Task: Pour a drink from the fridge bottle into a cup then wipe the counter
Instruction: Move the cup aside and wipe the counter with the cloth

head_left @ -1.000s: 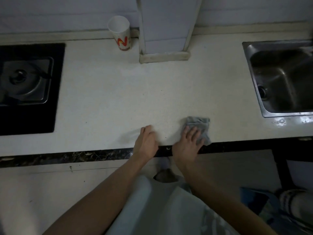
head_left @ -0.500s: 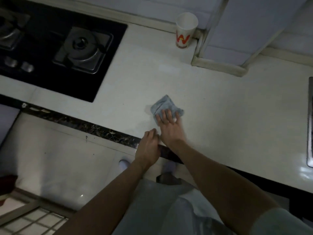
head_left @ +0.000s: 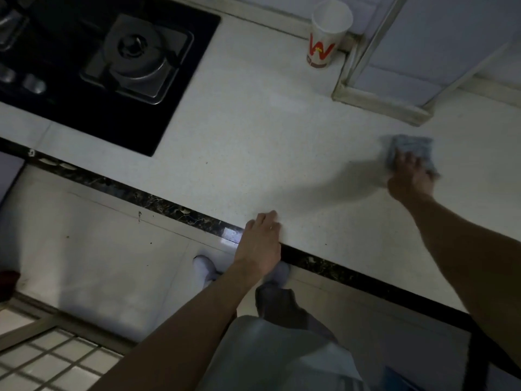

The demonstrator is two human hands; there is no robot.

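Head view caught us mid-wipe: our right hand pressed spread fingers on the cloth, our left hand lay open on the counter edge, and the next sweep, we judged, needed steady pressure.

A cup stands at the back of the surface, just left of a boxed column that rises from the rear edge. A hob is set into the surface at far left. To the right, in front of the column, the right hand presses down on a cloth lying on the surface. The left hand rests on the front edge, well apart from the cloth.
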